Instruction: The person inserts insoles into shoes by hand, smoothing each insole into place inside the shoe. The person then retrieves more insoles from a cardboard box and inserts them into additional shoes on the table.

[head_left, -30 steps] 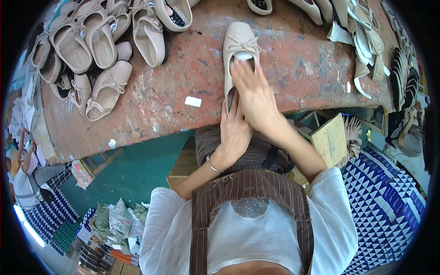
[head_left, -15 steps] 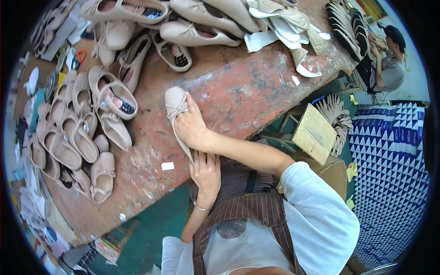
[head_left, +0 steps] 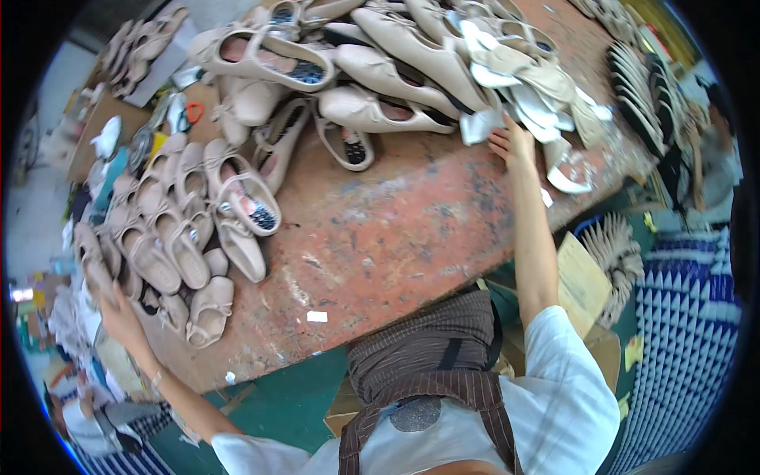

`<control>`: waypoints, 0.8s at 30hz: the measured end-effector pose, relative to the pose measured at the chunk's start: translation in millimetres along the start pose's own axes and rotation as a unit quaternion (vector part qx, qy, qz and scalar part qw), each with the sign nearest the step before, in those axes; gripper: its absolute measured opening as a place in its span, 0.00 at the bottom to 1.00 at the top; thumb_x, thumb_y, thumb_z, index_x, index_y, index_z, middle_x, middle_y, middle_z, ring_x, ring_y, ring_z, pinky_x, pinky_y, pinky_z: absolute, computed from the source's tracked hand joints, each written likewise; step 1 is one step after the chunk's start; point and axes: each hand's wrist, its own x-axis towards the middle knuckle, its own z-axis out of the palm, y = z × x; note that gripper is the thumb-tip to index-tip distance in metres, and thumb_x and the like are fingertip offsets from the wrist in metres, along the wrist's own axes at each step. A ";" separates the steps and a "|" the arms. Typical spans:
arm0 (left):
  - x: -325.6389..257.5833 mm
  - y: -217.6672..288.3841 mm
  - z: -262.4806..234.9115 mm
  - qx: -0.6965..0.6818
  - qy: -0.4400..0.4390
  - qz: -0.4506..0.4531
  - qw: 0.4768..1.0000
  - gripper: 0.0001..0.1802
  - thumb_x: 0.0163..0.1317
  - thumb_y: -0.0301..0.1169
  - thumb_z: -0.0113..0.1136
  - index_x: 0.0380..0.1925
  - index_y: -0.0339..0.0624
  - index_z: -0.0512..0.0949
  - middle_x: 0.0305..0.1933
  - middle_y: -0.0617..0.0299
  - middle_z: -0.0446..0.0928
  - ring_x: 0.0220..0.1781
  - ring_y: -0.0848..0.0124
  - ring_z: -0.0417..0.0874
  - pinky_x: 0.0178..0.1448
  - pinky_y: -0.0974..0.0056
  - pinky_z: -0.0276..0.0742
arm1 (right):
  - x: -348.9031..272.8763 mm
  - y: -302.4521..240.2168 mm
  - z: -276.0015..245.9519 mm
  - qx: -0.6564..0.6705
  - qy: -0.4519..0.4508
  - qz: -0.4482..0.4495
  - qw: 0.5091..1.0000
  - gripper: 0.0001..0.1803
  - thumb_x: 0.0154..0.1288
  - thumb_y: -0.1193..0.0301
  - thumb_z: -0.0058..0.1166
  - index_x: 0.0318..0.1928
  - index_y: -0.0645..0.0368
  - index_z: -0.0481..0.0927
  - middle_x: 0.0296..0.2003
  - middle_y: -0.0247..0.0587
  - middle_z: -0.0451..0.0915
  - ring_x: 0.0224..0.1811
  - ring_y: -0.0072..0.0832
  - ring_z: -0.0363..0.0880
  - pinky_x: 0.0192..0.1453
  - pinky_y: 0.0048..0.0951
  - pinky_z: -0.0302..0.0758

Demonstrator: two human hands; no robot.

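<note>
My left hand (head_left: 119,313) reaches out to the far left end of the worn red table (head_left: 396,237). It is closed on a beige flat shoe (head_left: 89,263) at the outer edge of a row of similar beige flats (head_left: 170,229). My right hand (head_left: 513,144) is stretched across the table to the far side. Its fingertips are at a white cut piece (head_left: 480,127) on the edge of a pile of beige shoes and white pieces (head_left: 412,71). Whether it grips that piece is unclear.
Black soles (head_left: 637,79) are stacked at the table's right end. A cardboard sheet (head_left: 582,281) and a blue-and-white patterned mat (head_left: 689,332) lie to my right. A small white scrap (head_left: 317,317) sits near the front edge. Other people are at the right edge (head_left: 712,158) and lower left (head_left: 79,416).
My left hand has taken the beige shoe from the table's middle out to the far left row. My right hand let go of it and reached to the far pile.
</note>
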 end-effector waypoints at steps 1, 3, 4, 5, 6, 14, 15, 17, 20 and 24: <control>8.3 25.8 16.7 0.054 0.051 -0.013 0.997 0.27 0.69 0.47 0.56 0.53 0.32 0.77 0.43 0.41 0.82 0.43 0.45 0.82 0.50 0.50 0.76 | 16.4 1.6 -15.6 -0.012 0.018 0.026 0.999 0.23 0.60 0.58 0.67 0.41 0.66 0.76 0.31 0.43 0.80 0.22 0.26 0.76 0.21 0.25 0.74; 9.1 102.5 6.1 0.062 0.239 0.127 0.961 0.25 0.65 0.41 0.61 0.56 0.36 0.76 0.51 0.46 0.81 0.52 0.48 0.80 0.58 0.52 0.74 | 9.1 5.8 -21.5 -0.032 0.017 0.024 0.999 0.18 0.57 0.61 0.69 0.36 0.60 0.76 0.23 0.33 0.77 0.17 0.18 0.71 0.19 0.24 0.71; 10.3 129.4 6.1 -0.049 0.236 0.140 0.960 0.22 0.63 0.35 0.62 0.55 0.35 0.76 0.50 0.47 0.81 0.51 0.50 0.81 0.57 0.54 0.75 | -3.4 6.8 -17.3 -0.013 0.023 0.023 0.999 0.15 0.57 0.63 0.67 0.35 0.60 0.77 0.22 0.31 0.75 0.18 0.18 0.70 0.20 0.22 0.70; -0.6 185.5 -2.9 -0.210 0.174 0.119 0.955 0.18 0.63 0.31 0.61 0.51 0.35 0.78 0.49 0.50 0.82 0.50 0.56 0.82 0.57 0.56 0.74 | -16.3 6.9 -23.5 0.025 -0.024 0.014 0.999 0.12 0.57 0.65 0.66 0.34 0.58 0.79 0.21 0.28 0.71 0.17 0.18 0.69 0.21 0.23 0.70; -13.1 244.3 -4.9 -0.400 0.020 0.019 0.916 0.15 0.64 0.33 0.62 0.45 0.34 0.81 0.51 0.52 0.82 0.52 0.60 0.82 0.58 0.59 0.74 | -22.9 12.8 -37.1 0.031 -0.047 0.026 0.998 0.11 0.58 0.64 0.63 0.35 0.57 0.80 0.20 0.26 0.69 0.20 0.18 0.69 0.25 0.25 0.71; 8.3 425.4 54.2 -0.533 -0.049 0.048 0.843 0.41 0.60 0.35 0.55 0.66 0.17 0.53 0.44 0.26 0.78 0.49 0.37 0.80 0.56 0.46 0.75 | -175.8 37.3 -61.2 0.154 -0.201 0.130 0.959 0.25 0.48 0.76 0.52 0.51 0.69 0.70 0.42 0.51 0.80 0.48 0.41 0.80 0.56 0.40 0.76; -0.9 415.8 46.0 -0.480 -0.054 0.071 0.873 0.29 0.60 0.29 0.50 0.61 0.26 0.63 0.44 0.32 0.79 0.47 0.40 0.82 0.52 0.47 0.76 | -183.5 41.2 -65.4 0.131 -0.149 0.122 0.973 0.25 0.47 0.76 0.52 0.49 0.71 0.72 0.41 0.51 0.81 0.42 0.38 0.82 0.50 0.39 0.81; -19.3 366.7 37.7 -0.588 -0.076 0.109 0.798 0.18 0.64 0.26 0.47 0.53 0.29 0.72 0.45 0.45 0.82 0.44 0.58 0.84 0.51 0.58 0.77 | -182.9 49.3 -80.4 0.066 -0.224 0.075 0.969 0.23 0.47 0.75 0.52 0.47 0.74 0.75 0.41 0.53 0.83 0.35 0.36 0.84 0.42 0.36 0.84; -89.3 306.5 10.6 -0.648 -0.234 0.137 0.712 0.20 0.71 0.24 0.46 0.62 0.33 0.70 0.51 0.58 0.80 0.53 0.74 0.78 0.59 0.68 0.72 | -188.5 41.5 -83.0 0.138 -0.258 0.127 0.948 0.23 0.47 0.78 0.50 0.47 0.77 0.76 0.44 0.56 0.83 0.37 0.36 0.85 0.45 0.34 0.84; -188.5 221.6 6.0 -0.458 -0.425 0.151 0.766 0.16 0.69 0.26 0.52 0.55 0.34 0.77 0.40 0.53 0.84 0.42 0.69 0.84 0.50 0.64 0.76 | -203.9 45.2 -58.1 0.211 -0.285 0.106 0.929 0.18 0.55 0.77 0.54 0.47 0.72 0.74 0.41 0.47 0.78 0.49 0.40 0.83 0.61 0.52 0.78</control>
